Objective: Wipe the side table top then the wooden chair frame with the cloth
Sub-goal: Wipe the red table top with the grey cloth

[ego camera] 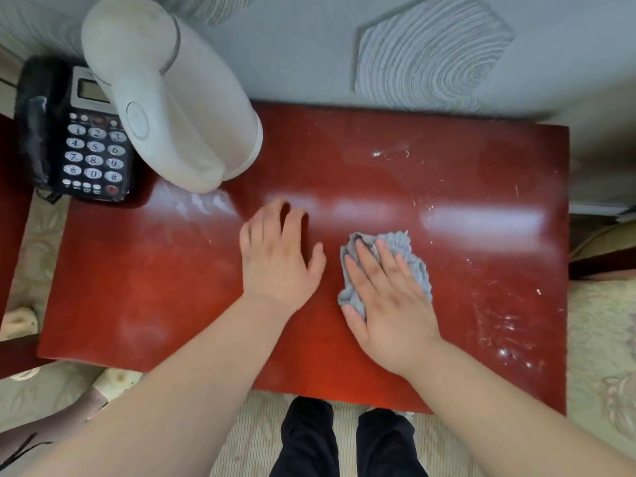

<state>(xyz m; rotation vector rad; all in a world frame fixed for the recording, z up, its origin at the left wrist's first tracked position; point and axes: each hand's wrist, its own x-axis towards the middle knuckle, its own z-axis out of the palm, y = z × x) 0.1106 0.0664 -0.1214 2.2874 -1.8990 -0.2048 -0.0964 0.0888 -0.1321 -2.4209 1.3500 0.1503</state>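
The side table top [155,287] is glossy red-brown wood with white dust marks and scratches on its right half. A crumpled grey cloth [411,251] lies near the middle of the top. My right hand [389,301] presses flat on the cloth, fingers spread, covering its lower part. My left hand [278,256] rests on the bare wood just left of the cloth, fingers apart and empty. Dark wooden chair frame parts show at the left edge [12,208] and the right edge [599,263].
A white kettle [165,98] stands at the back left of the table, partly over a black telephone [86,142] in the corner. A patterned wall runs behind. Cushioned chair seats flank the table. My legs and a beige carpet [247,438] are below.
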